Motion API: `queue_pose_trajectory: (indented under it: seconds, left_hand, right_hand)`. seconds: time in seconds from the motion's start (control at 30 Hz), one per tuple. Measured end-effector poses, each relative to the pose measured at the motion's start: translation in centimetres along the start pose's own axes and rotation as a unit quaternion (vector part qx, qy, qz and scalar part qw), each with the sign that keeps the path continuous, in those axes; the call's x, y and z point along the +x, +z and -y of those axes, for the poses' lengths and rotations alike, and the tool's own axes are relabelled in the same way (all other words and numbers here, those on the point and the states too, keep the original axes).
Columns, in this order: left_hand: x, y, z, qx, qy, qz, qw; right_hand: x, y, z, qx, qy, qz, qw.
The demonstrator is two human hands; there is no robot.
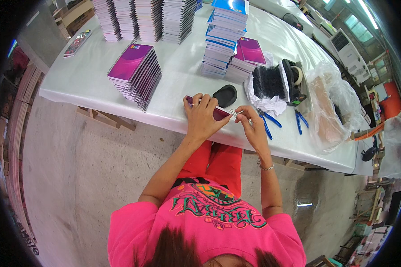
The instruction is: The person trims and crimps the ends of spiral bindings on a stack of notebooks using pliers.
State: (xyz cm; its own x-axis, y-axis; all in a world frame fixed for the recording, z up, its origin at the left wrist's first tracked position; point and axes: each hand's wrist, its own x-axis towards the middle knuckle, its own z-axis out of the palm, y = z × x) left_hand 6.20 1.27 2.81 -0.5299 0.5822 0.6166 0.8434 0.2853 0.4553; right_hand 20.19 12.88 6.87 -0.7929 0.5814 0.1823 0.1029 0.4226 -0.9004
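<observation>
A purple-covered notebook stands tilted on the near edge of the white table. My left hand is wrapped over it, fingers closed on its far side. At the notebook's right end, thin binding wire shows between the two hands. My right hand pinches at this wire with thumb and forefinger. Just beyond the hands lies a black oval dish-like piece. Blue-handled pliers rest to the right of my right hand, and a second blue-handled pair lies farther right.
Spiral-bound purple notebooks are piled at left, with tall notebook stacks behind. Blue-and-white stacked books and purple books stand ahead. A black wire roll, a tape dispenser and clear plastic sit at right.
</observation>
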Motion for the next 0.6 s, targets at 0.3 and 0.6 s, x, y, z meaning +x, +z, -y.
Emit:
queue_pose_trajectory:
  seconds: [0.3, 0.6]
  left_hand:
    - [0.5, 0.2, 0.1, 0.007, 0.002, 0.012, 1.0]
    - [0.6, 0.0, 0.0, 0.011, 0.002, 0.015, 1.0]
  right_hand:
    - [0.1, 1.0, -0.6, -0.025, -0.07, 0.004, 0.997]
    - [0.1, 1.1, -1.8, -0.017, -0.081, -0.032, 0.996]
